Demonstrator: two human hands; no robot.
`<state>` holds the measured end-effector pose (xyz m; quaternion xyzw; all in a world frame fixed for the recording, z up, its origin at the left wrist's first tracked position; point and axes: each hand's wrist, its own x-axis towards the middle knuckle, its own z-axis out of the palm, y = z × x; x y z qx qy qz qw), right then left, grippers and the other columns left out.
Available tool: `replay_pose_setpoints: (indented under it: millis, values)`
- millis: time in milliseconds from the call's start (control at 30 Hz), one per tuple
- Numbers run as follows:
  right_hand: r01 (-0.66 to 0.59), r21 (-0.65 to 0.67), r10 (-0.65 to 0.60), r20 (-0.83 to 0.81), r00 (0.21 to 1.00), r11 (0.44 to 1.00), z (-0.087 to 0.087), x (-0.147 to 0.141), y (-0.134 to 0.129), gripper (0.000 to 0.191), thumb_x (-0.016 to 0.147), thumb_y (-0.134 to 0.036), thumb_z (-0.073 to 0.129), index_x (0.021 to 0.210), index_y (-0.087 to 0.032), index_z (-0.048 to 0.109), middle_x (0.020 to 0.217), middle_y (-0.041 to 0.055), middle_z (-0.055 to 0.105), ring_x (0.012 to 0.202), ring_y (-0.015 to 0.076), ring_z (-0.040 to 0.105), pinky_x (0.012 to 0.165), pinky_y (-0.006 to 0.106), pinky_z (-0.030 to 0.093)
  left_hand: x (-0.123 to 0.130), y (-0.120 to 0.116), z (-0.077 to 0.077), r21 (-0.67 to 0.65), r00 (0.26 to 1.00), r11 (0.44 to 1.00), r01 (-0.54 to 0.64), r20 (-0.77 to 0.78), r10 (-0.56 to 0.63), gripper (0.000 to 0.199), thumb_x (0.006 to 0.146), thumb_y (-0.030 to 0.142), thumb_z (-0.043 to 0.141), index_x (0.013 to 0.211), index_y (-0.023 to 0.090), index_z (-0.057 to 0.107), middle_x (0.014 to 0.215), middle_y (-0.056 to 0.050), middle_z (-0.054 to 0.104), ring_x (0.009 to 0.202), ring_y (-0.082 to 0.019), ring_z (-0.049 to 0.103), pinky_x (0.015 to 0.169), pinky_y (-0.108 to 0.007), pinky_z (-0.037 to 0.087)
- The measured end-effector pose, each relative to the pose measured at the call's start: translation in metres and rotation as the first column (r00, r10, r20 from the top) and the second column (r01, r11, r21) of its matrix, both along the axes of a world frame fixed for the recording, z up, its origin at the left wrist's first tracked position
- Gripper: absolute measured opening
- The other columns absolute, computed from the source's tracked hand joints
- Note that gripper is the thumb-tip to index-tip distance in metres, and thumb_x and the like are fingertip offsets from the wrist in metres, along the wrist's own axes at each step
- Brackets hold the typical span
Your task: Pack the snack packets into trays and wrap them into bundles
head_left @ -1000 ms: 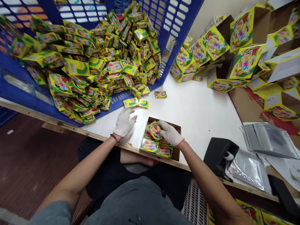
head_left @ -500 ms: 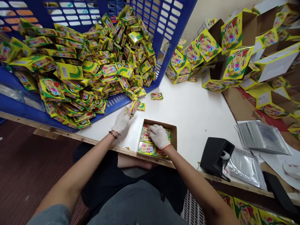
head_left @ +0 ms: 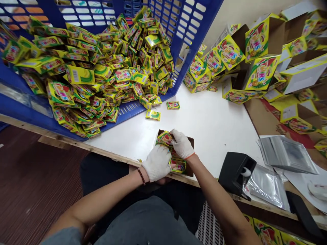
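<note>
An open brown carton (head_left: pixel 190 166) stands at the near edge of the white table, with small yellow-green packs (head_left: pixel 178 166) inside. My left hand (head_left: pixel 157 163), in a white glove, lies over the carton's left side with fingers bent; what it may hold is hidden beneath it. At the carton's far side my gloved right hand (head_left: pixel 182 143) grips a tilted pack (head_left: pixel 165 138) by its right end. Two loose packs, one showing a banana (head_left: pixel 153 115) and one a logo (head_left: pixel 173 105), lie on the table beyond the carton.
A blue crate (head_left: pixel 133 108) heaped with packs (head_left: pixel 81 75) fills the left. Open display boxes (head_left: pixel 263 73) are piled at the back right. A black tape dispenser (head_left: pixel 236 173), plastic sleeves (head_left: pixel 287 154) and the table's wooden edge (head_left: pixel 112 156) are nearer.
My left hand has moved from beside the crate to the carton, and the pack it held is no longer seen there. My right hand has shifted slightly up and right, now with a tilted pack.
</note>
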<state>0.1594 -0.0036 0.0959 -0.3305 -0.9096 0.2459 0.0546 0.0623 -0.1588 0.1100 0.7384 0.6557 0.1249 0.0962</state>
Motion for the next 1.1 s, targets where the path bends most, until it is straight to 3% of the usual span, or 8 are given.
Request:
replay_pose_setpoints:
  millis: [200,367,467,567,667,833,967,1100]
  values:
    - [-0.215,0.216,0.149,0.287,0.946,0.953,-0.004,-0.019,-0.009,0.032,0.095,-0.015,0.043,0.119,-0.018,0.063,0.114,0.0149,0.065,0.101,0.0274,0.055,0.088,0.037,0.041,0.02,-0.006,-0.007,-0.113,0.994,0.993,-0.036,-0.104,0.024,0.048,0.093,0.05,0.049,0.09,0.008,0.073,0.091,-0.02,0.071,0.091,-0.032,0.063,0.081,-0.045,0.042]
    - [-0.237,0.224,0.169,0.288,0.943,0.945,-0.024,-0.011,-0.013,0.044,0.095,-0.013,0.041,0.138,-0.014,0.053,0.124,0.0165,0.06,0.11,0.0281,0.051,0.094,0.039,0.042,0.021,-0.012,-0.008,-0.064,0.995,0.994,-0.088,-0.051,0.085,0.046,0.092,0.05,0.05,0.089,0.01,0.073,0.092,-0.021,0.07,0.091,-0.032,0.062,0.082,-0.046,0.041]
    - [-0.301,0.276,0.219,0.292,0.931,0.913,-0.034,-0.006,-0.019,0.045,0.095,-0.011,0.042,0.138,-0.015,0.053,0.135,0.0163,0.056,0.119,0.0279,0.048,0.103,0.041,0.04,0.016,-0.013,-0.005,-0.055,1.0,0.998,-0.021,0.022,0.022,0.038,0.092,0.046,0.051,0.086,0.014,0.07,0.091,-0.016,0.069,0.088,-0.028,0.062,0.081,-0.043,0.043]
    - [-0.282,0.312,0.185,0.306,0.934,0.907,-0.041,-0.005,-0.028,0.04,0.094,-0.014,0.046,0.132,-0.015,0.059,0.141,0.0176,0.052,0.124,0.0308,0.046,0.106,0.045,0.039,-0.013,-0.001,0.0,0.059,0.987,0.998,0.011,0.161,-0.02,0.026,0.094,0.037,0.05,0.089,0.018,0.067,0.094,-0.008,0.068,0.088,-0.022,0.061,0.08,-0.036,0.045]
    - [-0.246,0.307,0.162,0.275,0.948,0.919,-0.043,-0.006,-0.033,0.04,0.094,-0.011,0.044,0.131,-0.016,0.06,0.141,0.0166,0.053,0.125,0.0297,0.047,0.105,0.043,0.042,-0.065,0.031,-0.001,0.14,0.958,0.964,-0.226,0.214,0.193,0.023,0.095,0.026,0.043,0.096,0.019,0.065,0.098,-0.008,0.066,0.091,-0.02,0.06,0.085,-0.034,0.045]
    - [-0.224,0.285,0.162,0.225,0.961,0.932,-0.039,-0.008,-0.031,0.044,0.09,-0.005,0.044,0.128,-0.019,0.062,0.139,0.0144,0.055,0.125,0.0277,0.048,0.103,0.039,0.043,-0.138,0.102,-0.023,-0.008,0.909,0.919,-0.395,0.142,0.392,0.029,0.079,0.015,0.058,0.107,0.019,0.066,0.125,-0.012,0.06,0.119,-0.028,0.05,0.102,-0.042,0.037]
    - [-0.116,0.267,0.104,0.057,0.993,0.957,-0.032,-0.004,-0.029,0.036,0.084,-0.007,0.047,0.11,-0.02,0.068,0.118,0.0131,0.063,0.11,0.0271,0.054,0.096,0.038,0.046,-0.152,0.125,-0.04,-0.013,0.874,0.894,-0.447,0.205,0.44,0.034,0.071,0.021,0.07,0.105,0.018,0.066,0.119,-0.013,0.064,0.117,-0.031,0.051,0.101,-0.044,0.037]
    - [0.081,0.152,-0.034,-0.291,0.956,0.985,-0.014,0.004,-0.024,0.036,0.079,-0.009,0.044,0.106,-0.018,0.067,0.101,0.0117,0.061,0.1,0.0246,0.056,0.093,0.036,0.047,-0.144,0.11,-0.036,-0.034,0.784,0.848,-0.528,0.363,0.503,0.036,0.083,0.041,0.062,0.108,0.016,0.064,0.111,-0.013,0.066,0.103,-0.026,0.059,0.09,-0.037,0.044]
